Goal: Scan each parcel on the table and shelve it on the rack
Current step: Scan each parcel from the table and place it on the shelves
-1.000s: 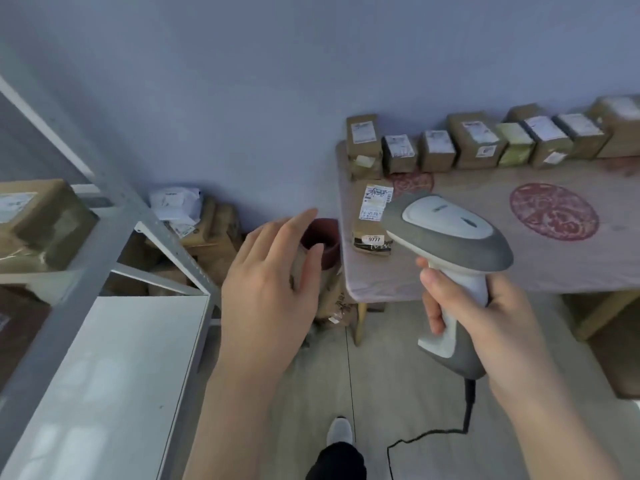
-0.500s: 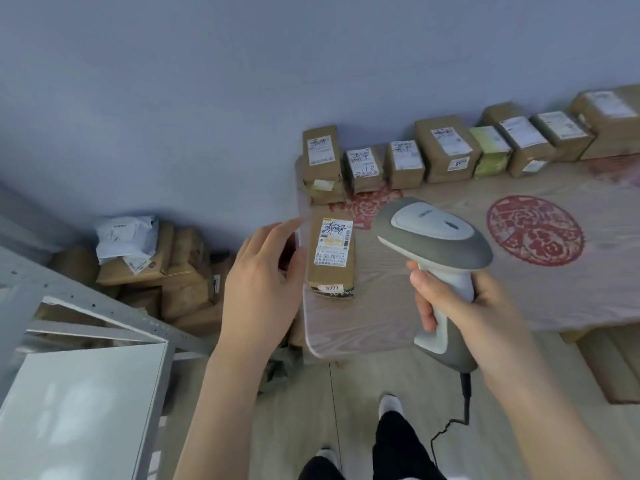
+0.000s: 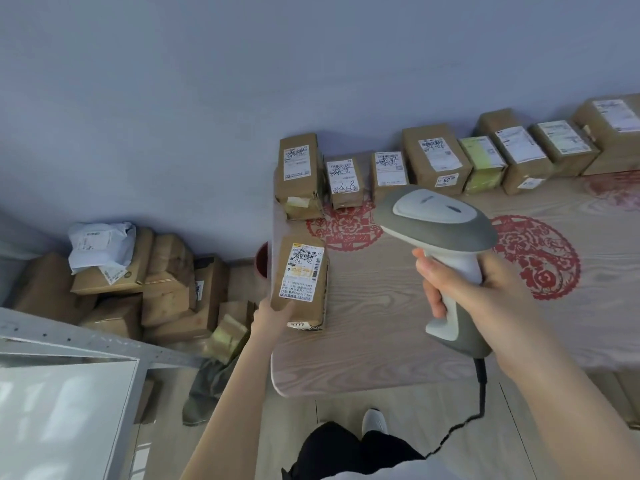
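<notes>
The white rack shelf (image 3: pixel 69 410) occupies the lower left, with a pile of cardboard boxes (image 3: pixel 166 289) on the floor behind it. The left hand (image 3: pixel 272 317) holds the near left corner of a labelled parcel (image 3: pixel 304 268), fingers hidden beneath it. The parcel sits label up at the left edge of the table (image 3: pixel 374 348). The right hand (image 3: pixel 464 289) is wrapped round the handle of a barcode scanner (image 3: pixel 436 216), held above the tabletop. A row of parcels (image 3: pixel 433 161) lines the wall.
</notes>
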